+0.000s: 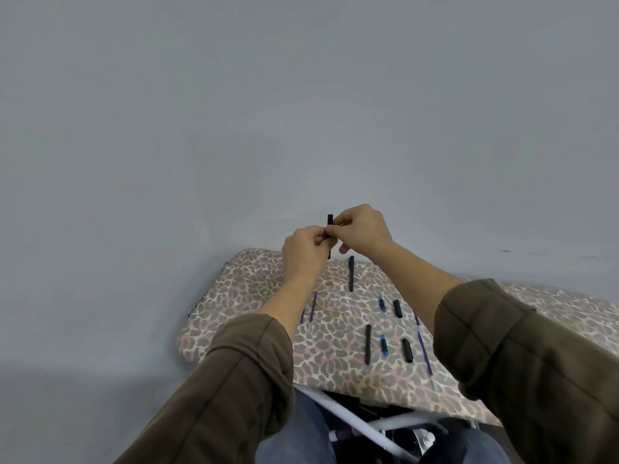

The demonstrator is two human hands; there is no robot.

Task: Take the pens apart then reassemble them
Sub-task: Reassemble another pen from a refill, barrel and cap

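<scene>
On the left of the leopard-print counter (234,296), two thin blue refills (313,308) lie side by side, partly hidden behind the left forearm. Above the counter's 12 o'clock edge, the left grip (303,252) has its fingers curled round the lower part of an upright black pen (330,220). The right grip (361,231), at the pen's 3 o'clock, pinches the same pen just below its top end. At 6 o'clock from the hands a long black barrel (351,273) lies on the cover, and a second black barrel (368,344) lies nearer the person. Toward 4 o'clock lie two short blue pieces (384,345), two black caps (407,350) and, rightmost, long blue refills (424,353).
</scene>
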